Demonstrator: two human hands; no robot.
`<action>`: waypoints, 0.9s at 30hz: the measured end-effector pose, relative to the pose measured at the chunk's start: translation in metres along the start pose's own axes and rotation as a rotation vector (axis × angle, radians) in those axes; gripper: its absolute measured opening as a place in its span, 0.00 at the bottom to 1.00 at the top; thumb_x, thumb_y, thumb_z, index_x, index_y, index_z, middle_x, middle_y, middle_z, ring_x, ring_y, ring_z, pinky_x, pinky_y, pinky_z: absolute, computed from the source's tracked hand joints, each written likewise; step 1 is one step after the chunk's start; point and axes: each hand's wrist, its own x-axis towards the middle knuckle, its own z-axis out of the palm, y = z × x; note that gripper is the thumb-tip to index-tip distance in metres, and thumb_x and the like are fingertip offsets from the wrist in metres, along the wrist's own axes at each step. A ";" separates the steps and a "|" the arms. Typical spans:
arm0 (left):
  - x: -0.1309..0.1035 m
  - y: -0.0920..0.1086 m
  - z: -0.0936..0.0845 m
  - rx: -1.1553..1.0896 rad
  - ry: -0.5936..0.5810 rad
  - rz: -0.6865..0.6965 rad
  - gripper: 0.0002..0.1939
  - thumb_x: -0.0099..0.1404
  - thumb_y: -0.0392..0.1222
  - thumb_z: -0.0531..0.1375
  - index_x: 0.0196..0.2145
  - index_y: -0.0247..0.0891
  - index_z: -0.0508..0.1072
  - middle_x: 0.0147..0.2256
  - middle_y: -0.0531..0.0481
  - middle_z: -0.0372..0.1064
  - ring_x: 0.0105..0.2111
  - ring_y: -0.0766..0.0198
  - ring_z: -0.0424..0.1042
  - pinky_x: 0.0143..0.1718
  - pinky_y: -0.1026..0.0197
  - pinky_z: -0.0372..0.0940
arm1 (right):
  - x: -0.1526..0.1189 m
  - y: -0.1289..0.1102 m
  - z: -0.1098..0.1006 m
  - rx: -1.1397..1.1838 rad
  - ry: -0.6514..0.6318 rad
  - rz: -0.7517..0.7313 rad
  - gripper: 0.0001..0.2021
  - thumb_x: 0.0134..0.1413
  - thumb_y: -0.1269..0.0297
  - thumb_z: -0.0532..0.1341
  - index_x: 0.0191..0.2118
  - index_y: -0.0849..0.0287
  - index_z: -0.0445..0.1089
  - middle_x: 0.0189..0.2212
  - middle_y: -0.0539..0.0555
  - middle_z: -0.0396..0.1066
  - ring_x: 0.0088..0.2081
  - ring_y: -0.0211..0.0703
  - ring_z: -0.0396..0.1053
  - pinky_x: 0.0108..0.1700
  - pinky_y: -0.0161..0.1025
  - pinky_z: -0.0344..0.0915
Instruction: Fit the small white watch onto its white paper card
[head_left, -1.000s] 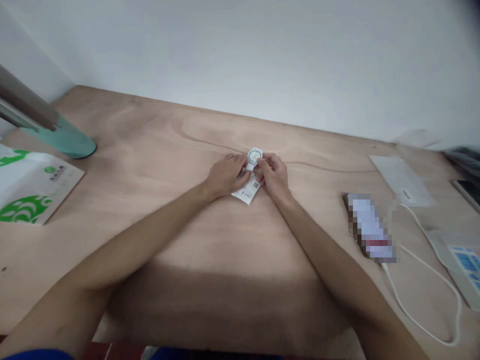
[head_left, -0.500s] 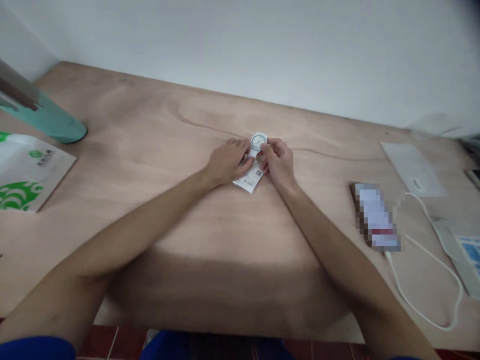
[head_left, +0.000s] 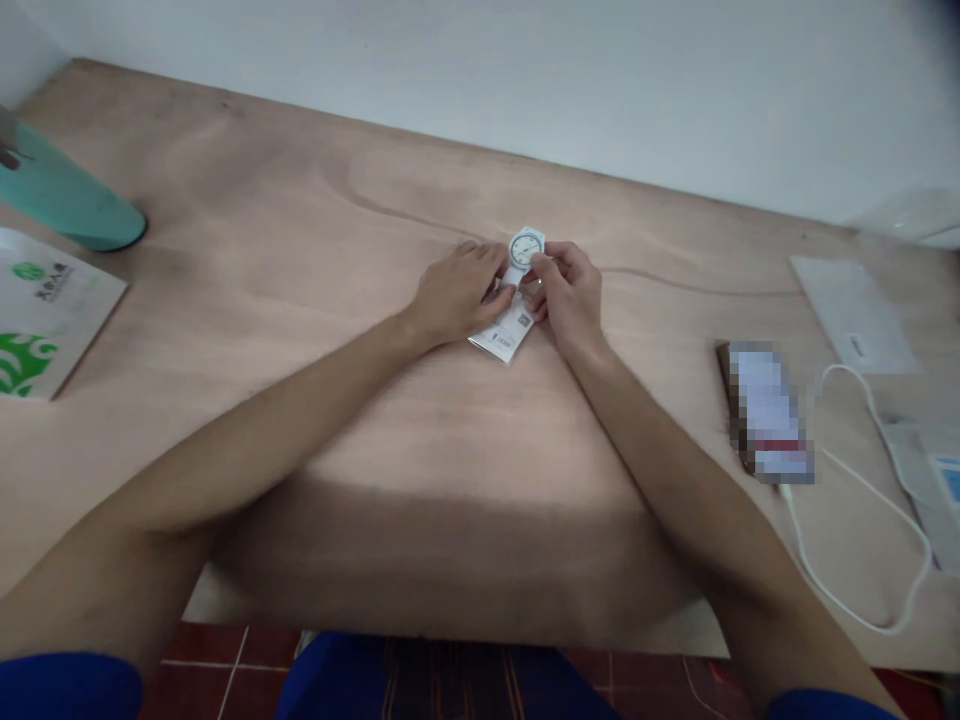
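Note:
A small white watch (head_left: 526,249) with a round dial lies near the middle of the wooden table (head_left: 315,260), with a white printed tag (head_left: 508,332) below the dial. My left hand (head_left: 456,292) rests on the watch's left side, fingers curled over the strap. My right hand (head_left: 568,296) pinches the strap just below the dial from the right. The strap itself is mostly hidden by both sets of fingers.
A teal lamp base (head_left: 64,200) and a white bag with green print (head_left: 41,320) sit at the far left. On the right lie a phone (head_left: 766,412), a white cable (head_left: 862,520), a white flat box (head_left: 855,315) and a power strip (head_left: 934,480).
The view has tilted downward, so everything sits higher in the frame. Both hands stay on the watch with hardly any change in grip.

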 end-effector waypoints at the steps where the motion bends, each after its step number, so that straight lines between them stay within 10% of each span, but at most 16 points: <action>1: 0.000 0.000 0.000 -0.003 0.000 -0.001 0.15 0.67 0.49 0.50 0.44 0.38 0.65 0.41 0.45 0.67 0.48 0.55 0.63 0.48 0.54 0.61 | 0.000 0.000 0.000 0.000 0.001 -0.002 0.22 0.52 0.41 0.58 0.43 0.53 0.67 0.31 0.52 0.69 0.28 0.38 0.70 0.21 0.31 0.64; 27: 0.001 -0.001 0.001 -0.030 0.003 0.031 0.13 0.67 0.48 0.50 0.44 0.37 0.64 0.41 0.46 0.66 0.50 0.55 0.63 0.50 0.54 0.59 | 0.005 0.012 -0.003 -0.016 -0.028 -0.073 0.22 0.55 0.41 0.56 0.42 0.56 0.66 0.32 0.51 0.69 0.30 0.36 0.70 0.24 0.29 0.64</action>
